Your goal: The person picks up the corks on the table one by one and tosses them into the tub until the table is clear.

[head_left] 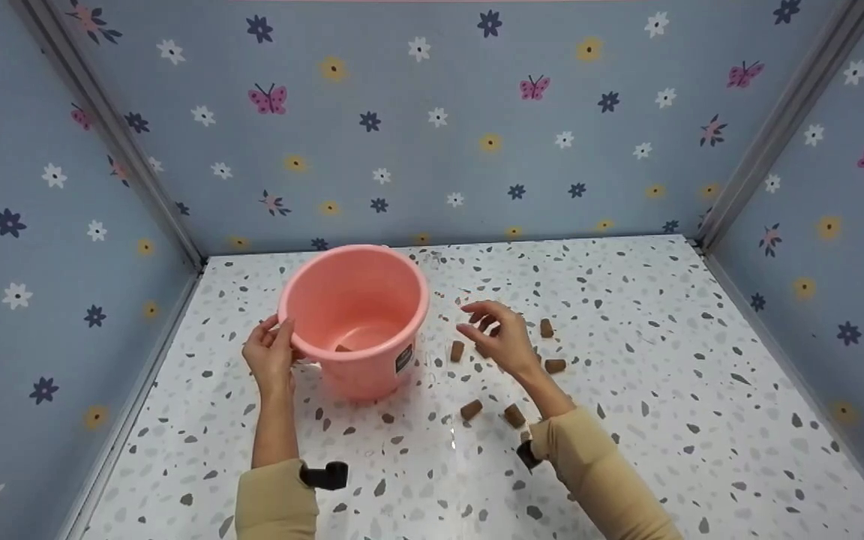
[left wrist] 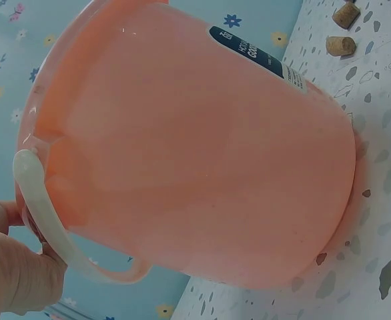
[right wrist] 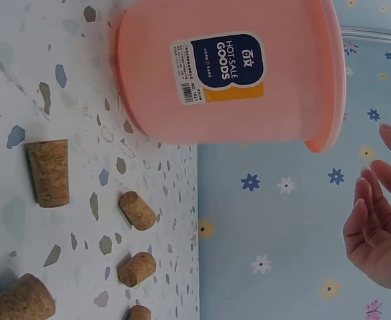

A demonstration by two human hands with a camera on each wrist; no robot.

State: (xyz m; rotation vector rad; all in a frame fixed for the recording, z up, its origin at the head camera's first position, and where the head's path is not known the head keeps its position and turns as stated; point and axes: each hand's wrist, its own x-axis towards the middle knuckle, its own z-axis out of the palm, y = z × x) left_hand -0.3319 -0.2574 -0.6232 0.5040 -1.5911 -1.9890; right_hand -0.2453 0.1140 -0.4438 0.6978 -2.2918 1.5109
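Note:
A pink bucket stands on the speckled table, with a brown cork piece lying inside it. My left hand grips the bucket's rim at its left side, thumb over the edge; the left wrist view shows the hand beside the pale handle. To the right of the bucket, my right hand is raised over the corks with fingers apart and nothing between them. In the right wrist view that hand is near the bucket's rim, not touching it.
Several corks lie right of the bucket, among them one cork near it, one and another closer to me, and two farther right. Patterned walls enclose the table at the back and both sides.

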